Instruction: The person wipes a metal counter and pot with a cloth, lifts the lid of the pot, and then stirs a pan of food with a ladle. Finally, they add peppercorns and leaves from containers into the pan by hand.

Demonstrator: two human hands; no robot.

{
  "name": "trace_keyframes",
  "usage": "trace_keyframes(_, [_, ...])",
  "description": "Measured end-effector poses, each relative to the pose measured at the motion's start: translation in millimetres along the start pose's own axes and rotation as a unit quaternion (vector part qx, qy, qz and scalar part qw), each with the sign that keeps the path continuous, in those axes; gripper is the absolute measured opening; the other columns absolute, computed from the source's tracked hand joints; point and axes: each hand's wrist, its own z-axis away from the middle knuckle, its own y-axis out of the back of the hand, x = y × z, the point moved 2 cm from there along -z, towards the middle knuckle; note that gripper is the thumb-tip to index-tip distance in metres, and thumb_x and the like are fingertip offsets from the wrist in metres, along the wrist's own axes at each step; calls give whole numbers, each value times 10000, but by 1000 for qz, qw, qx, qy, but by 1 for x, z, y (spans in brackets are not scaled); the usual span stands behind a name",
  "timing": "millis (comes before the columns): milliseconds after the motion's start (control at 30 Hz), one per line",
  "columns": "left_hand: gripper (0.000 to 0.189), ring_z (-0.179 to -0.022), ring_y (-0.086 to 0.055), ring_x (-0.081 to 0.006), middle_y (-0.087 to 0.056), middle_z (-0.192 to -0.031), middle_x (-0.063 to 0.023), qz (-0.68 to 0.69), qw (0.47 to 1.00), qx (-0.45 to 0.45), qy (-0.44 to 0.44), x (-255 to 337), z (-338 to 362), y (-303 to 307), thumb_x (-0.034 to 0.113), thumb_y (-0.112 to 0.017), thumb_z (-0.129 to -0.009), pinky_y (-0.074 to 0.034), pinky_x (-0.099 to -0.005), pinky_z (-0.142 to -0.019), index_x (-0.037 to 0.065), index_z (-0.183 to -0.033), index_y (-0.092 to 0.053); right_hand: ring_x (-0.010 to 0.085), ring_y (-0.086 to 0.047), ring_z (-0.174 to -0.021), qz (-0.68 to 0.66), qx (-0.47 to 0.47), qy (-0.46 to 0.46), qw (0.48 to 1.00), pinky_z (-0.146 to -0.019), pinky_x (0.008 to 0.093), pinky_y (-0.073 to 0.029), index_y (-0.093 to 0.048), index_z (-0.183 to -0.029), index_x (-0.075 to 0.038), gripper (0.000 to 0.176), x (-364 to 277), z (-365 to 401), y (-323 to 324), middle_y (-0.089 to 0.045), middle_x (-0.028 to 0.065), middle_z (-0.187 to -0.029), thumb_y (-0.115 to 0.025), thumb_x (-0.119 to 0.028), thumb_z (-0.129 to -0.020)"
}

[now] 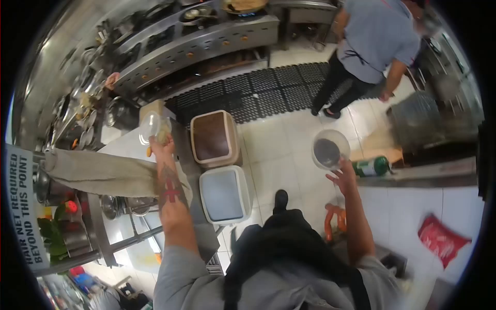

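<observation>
My left hand (163, 146) reaches over the counter at left, its fingers closed on a clear round plastic container (150, 125). Something yellowish shows beside those fingers. Out to the right, my right hand (343, 176) grips the rim of a pale round tub (338, 138) with a dark grey inside. The tub hangs tilted over the tiled floor, its mouth facing me. A beige cloth (108, 173) drapes over a rail beneath my left forearm.
Two lidded bins (226, 194) stand by the counter, one brown-topped, one grey-topped. A stove (206, 46) and black floor mat (248, 93) lie ahead. Another person (380, 44) stands at upper right. A green bottle (373, 167) and red packet (443, 239) are at right.
</observation>
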Motion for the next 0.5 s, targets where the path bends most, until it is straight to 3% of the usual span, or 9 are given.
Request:
trace_keyframes(67, [407, -870, -649, -269, -636, -1087, -105, 64, 997, -15, -27, 14, -34, 1, 360, -634, -932, -576, -385, -671, 107, -1230, -519, 375, -533, -1171, 0, -33, -19, 999, -875, 545, -545, -397, -1381, -165, 599, -10, -32, 0, -477, 154, -1311, -653, -403, -895])
trace_keyframes(100, [414, -925, -635, -272, -628, -1129, -95, 41, 995, -12, -86, 3, 2, -21, 360, -669, -905, -578, -407, -692, 135, -1221, -524, 379, -535, -1164, 0, -35, -35, 999, -882, 545, -543, -396, -1390, -167, 611, -9, -45, -1, -478, 156, -1309, -653, -409, -893])
trace_keyframes(133, [437, -970, -620, -286, -623, -1125, -87, 128, 981, 86, -114, -6, 17, -45, 359, -694, -882, -577, -437, -721, 147, -1227, -530, 379, -535, -1164, 9, -58, -45, 997, -882, 545, -543, -396, -1390, -167, 611, -10, -54, -10, -478, 156, -1309, -653, -409, -893])
trace_keyframes(167, [496, -1033, -594, -297, -613, -1145, -74, 149, 987, 43, -51, 2, -17, -43, 370, -710, -859, -571, -449, -756, 150, -1264, -526, 389, -531, -1160, 15, -44, -64, 997, -891, 554, -537, -391, -1393, -167, 614, -14, -63, -14, -469, 152, -1318, -651, -413, -894])
trace_keyframes(267, [494, -1051, -567, -276, -600, -1165, -69, 157, 977, 81, -124, 4, -31, -52, 395, -663, -884, -565, -436, -786, 130, -1279, -534, 405, -520, -1157, 22, -58, -93, 994, -905, 569, -525, -388, -1383, -168, 604, -14, -105, -30, -452, 140, -1330, -647, -416, -897])
trace_keyframes(367, [383, -1030, -558, -237, -594, -1164, -79, 120, 992, 12, -22, 11, -57, -27, 361, -570, -962, -561, -419, -795, 98, -1240, -558, 423, -499, -1171, 14, -109, -91, 990, -914, 585, -514, -383, -1373, -172, 600, -59, -135, -54, -427, 122, -1354, -649, -417, -895])
trace_keyframes(433, [327, -1076, -569, -235, -599, -1157, -109, 125, 982, -84, -111, -46, -42, -56, 346, -544, -994, -562, -432, -790, 101, -1209, -565, 409, -497, -1194, 23, -161, -76, 984, -913, 588, -509, -367, -1399, -172, 627, -85, -149, -89, -432, 123, -1376, -655, -408, -895])
trace_keyframes(500, [473, -1167, -567, -292, -596, -1283, -133, -98, 955, -263, 100, -136, -1, -88, 459, -628, -933, -522, -516, -893, 135, -1272, -566, 385, -490, -1229, 36, -253, -53, 965, -916, 592, -499, -356, -1416, -168, 638, -115, -154, -141, -439, 117, -1395, -653, -407, -904])
